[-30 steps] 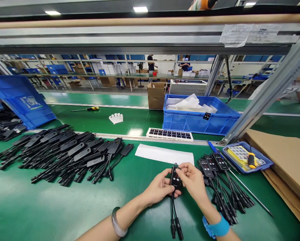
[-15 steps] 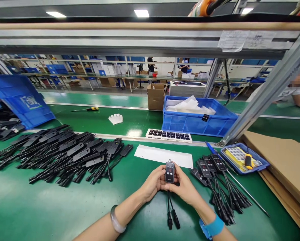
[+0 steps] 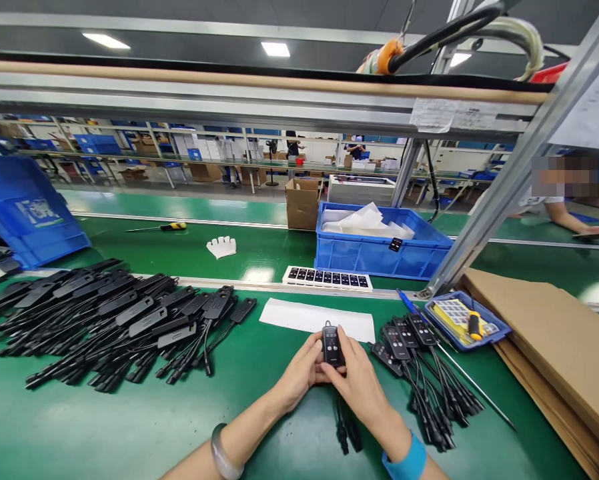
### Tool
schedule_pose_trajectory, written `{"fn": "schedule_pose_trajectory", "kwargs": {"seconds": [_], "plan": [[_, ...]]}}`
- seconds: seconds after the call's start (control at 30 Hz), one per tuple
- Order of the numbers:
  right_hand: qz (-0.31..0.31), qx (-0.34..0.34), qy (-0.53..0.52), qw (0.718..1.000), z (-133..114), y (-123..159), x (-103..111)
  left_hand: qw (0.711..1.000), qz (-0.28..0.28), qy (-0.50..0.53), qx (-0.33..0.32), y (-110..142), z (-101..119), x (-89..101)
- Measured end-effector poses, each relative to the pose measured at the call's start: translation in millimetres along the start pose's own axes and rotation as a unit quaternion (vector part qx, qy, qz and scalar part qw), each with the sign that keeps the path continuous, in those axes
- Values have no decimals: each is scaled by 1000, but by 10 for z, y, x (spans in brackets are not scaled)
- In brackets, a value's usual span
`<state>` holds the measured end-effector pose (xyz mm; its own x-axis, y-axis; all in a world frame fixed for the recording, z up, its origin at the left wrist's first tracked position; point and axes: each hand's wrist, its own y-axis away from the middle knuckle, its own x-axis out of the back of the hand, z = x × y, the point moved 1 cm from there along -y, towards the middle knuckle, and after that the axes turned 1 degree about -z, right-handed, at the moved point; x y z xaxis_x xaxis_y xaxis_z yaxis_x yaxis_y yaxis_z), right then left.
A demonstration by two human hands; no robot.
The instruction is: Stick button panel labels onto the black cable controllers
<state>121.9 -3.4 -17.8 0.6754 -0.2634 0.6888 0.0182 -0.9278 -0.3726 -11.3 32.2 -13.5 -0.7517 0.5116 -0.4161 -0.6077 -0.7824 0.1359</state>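
Observation:
Between both hands is a small black wired controller (image 3: 332, 347) with buttons on its face, held upright over the green bench. My left hand (image 3: 302, 370) grips its left side, fingers curled behind it. My right hand (image 3: 354, 373) closes on the right side, its fingers along the edge and face. Two cables with black plugs (image 3: 347, 437) hang below, partly hidden by the right hand. Just beyond lies a white backing sheet (image 3: 314, 319). To the right rests a small group of labelled controllers (image 3: 397, 341); a large pile of plain black controllers (image 3: 134, 313) spreads across the left.
A strip of black button stickers (image 3: 328, 278) lies behind the sheet. Further back are a blue crate (image 3: 379, 250), a cardboard box (image 3: 302, 203), a white glove (image 3: 222, 247) and a screwdriver (image 3: 172, 227). A blue tray (image 3: 499, 333) and flat cardboard (image 3: 554, 347) are at right. Another person sits beyond the post.
The view has shifted and tilted up slightly. My right hand's fingers have moved further over the controller's right edge, and its cables now hang more behind that hand.

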Motion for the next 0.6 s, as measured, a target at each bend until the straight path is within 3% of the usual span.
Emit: {"fn": "schedule_pose_trajectory", "kwargs": {"seconds": [0.1, 0.13, 0.2, 0.23, 0.3, 0.4, 0.6], "plan": [[35, -5, 117, 993, 29, -92, 274, 981, 1, -182, -65, -9, 60, 104], [46, -30, 172, 984, 51, -126, 405, 954, 12, -280, -103, -15, 90, 150], [31, -102, 295, 950, 109, -188, 674, 869, 35, -463, -168, -33, 146, 237], [8, -137, 348, 928, 142, -217, 793, 828, 41, -530, -182, -45, 166, 273], [-31, -177, 413, 893, 205, -281, 957, 773, 40, -609, -175, -73, 182, 321], [-74, -159, 410, 895, 290, -433, 972, 737, 34, -655, -160, -96, 163, 335], [-186, -113, 318, 923, 513, -851, 671, 708, 39, -680, -187, -72, 108, 327]]}}
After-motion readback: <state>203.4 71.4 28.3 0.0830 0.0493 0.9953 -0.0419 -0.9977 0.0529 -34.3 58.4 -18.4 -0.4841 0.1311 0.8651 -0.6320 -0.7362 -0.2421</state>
